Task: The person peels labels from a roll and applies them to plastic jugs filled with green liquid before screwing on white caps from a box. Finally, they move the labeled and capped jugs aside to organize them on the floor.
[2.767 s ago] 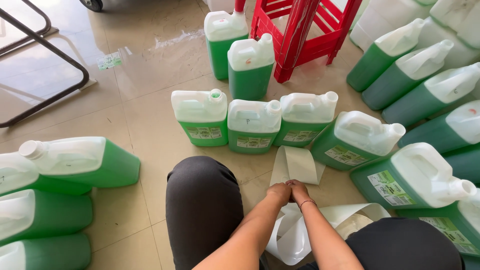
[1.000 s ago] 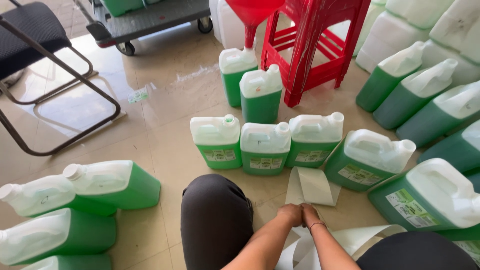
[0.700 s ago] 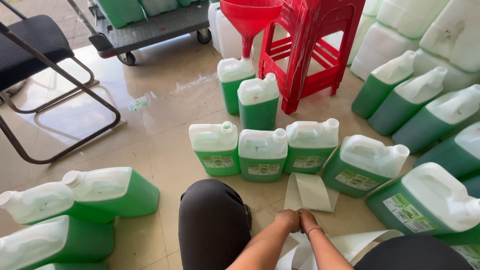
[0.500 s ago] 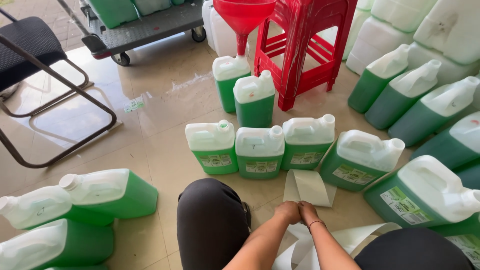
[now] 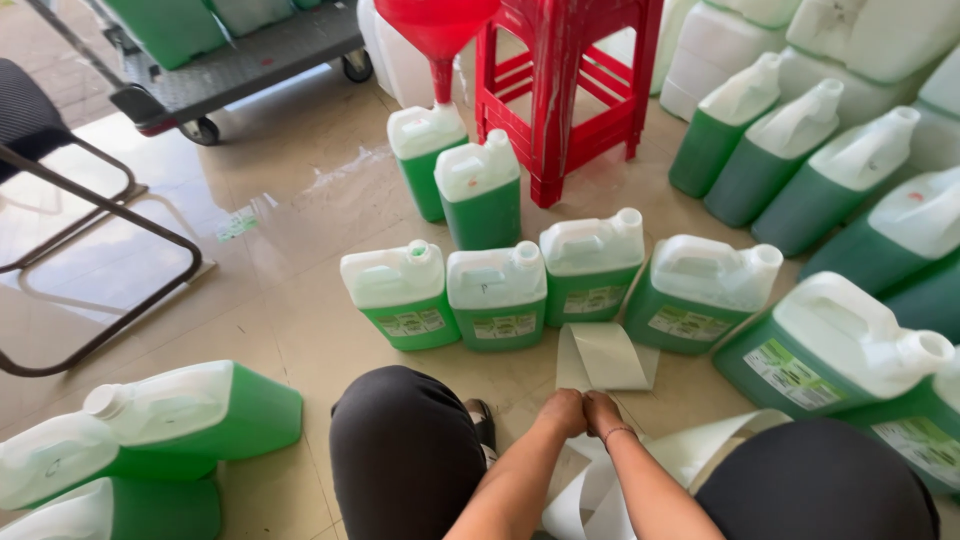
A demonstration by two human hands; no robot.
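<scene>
Left hand (image 5: 563, 412) and right hand (image 5: 603, 413), touching, both pinch a white paper backing strip (image 5: 604, 357); labelled green-filled plastic jugs (image 5: 498, 295) stand just beyond them.

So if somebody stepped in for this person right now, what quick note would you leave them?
Left hand and right hand: fists together low between the knees, pinching the white backing strip; what the fingers grip is hidden.
Strip: curls on the floor between the legs; a loose folded piece lies just ahead.
Done: the front row of green jugs stands upright with labels facing the person.
Left: three jugs lying on their sides at the left show no label from here; the jugs leaning at the right show none either.
</scene>
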